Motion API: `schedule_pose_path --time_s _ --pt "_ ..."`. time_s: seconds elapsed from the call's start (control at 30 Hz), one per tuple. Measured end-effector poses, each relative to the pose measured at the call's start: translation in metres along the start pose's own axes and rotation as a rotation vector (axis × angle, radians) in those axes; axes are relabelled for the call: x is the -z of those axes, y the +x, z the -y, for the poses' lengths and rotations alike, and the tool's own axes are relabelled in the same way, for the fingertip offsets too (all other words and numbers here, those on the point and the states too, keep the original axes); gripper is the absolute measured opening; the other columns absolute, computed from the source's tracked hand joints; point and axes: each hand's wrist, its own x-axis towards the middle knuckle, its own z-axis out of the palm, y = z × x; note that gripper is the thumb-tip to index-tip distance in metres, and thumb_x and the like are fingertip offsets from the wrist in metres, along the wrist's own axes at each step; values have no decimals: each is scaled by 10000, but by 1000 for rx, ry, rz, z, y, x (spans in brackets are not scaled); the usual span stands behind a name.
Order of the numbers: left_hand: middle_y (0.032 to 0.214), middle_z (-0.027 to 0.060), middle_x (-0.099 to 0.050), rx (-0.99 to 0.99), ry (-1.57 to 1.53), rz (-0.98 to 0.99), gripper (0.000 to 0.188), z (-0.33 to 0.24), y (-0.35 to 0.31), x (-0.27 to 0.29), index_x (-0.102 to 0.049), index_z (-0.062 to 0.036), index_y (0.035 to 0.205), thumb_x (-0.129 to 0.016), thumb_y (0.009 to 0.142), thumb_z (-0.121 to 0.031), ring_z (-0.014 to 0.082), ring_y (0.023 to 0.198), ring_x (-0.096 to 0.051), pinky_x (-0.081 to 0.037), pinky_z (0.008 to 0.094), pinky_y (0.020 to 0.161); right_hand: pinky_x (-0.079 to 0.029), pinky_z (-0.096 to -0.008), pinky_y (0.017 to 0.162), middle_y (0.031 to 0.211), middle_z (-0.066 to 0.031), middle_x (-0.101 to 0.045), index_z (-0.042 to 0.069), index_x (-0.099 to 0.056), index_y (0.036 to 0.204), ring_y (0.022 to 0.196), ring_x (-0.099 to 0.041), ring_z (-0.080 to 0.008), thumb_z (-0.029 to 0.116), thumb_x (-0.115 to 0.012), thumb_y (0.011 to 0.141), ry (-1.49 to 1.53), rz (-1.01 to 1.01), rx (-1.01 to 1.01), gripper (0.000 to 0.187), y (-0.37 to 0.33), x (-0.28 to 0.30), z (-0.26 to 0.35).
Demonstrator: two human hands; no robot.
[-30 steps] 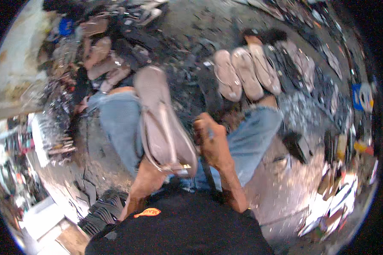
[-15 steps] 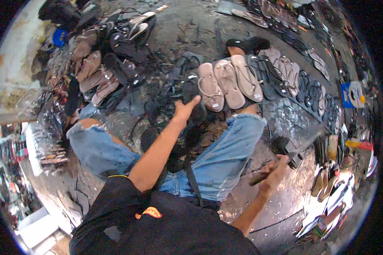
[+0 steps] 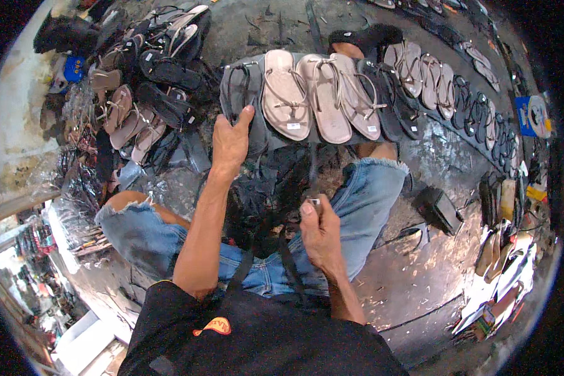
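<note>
My left hand [image 3: 232, 141] is closed at the near end of a dark thong sandal [image 3: 237, 88], thumb up and the other fingers partly hidden. Beside it stands a row of beige thong sandals [image 3: 286, 94] with thin straps and small white labels. My right hand [image 3: 321, 235] is raised between my thighs, closed with its thumb on top. A small pale piece shows at its fingertips, and a thin dark blurred shape runs up from there; its kind is unclear. More dark sandals [image 3: 390, 103] continue the row on the right.
Piles of sandals [image 3: 131, 119] lie to the left, near plastic wrapping. A line of paired sandals [image 3: 437, 88] runs along the right. A black block-like object [image 3: 440, 210] rests on the floor right of my knee. Blue-and-white tape-like rolls [image 3: 532, 117] sit at the far right.
My right hand has come from the floor at the right to between my legs. My left hand has moved left and up to the dark sandal. The view has shifted, with the sandal row appearing higher.
</note>
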Motion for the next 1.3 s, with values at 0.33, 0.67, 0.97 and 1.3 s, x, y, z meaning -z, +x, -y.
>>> schedule_pose_path --time_s 0.33,0.67,0.97,1.3 --pt "1027 188 -654 90 -186 108 595 -36 -22 7 -582 121 1083 -666 945 -452 228 906 -599 -483 366 858 -397 -422 576 657 -176 -506 -22 -532 851 588 -472 -298 362 -543 1036 -181 102 -43 427 31 -24 -22" --pt "895 49 -658 301 -518 309 335 -42 -44 8 -621 -73 995 -684 940 -397 139 761 -629 -518 327 578 -462 -511 679 737 -271 -616 -52 -651 879 679 -578 -453 412 -623 976 -357 152 -65 475 116 -40 -38" --pt "712 -9 -626 270 -664 320 338 -50 -49 1 -619 -102 905 -666 933 -436 137 508 -564 -441 282 421 -535 -467 740 890 -192 -711 5 -679 994 851 -659 -445 246 -712 868 -556 -114 404 275 172 -73 -121" --pt "893 21 -662 273 -518 260 358 -52 -77 17 -616 -69 1125 -651 955 -382 148 719 -627 -522 334 576 -493 -384 559 767 -102 -649 27 -664 1029 626 -607 -238 488 -590 946 -161 127 170 475 241 -67 -113"
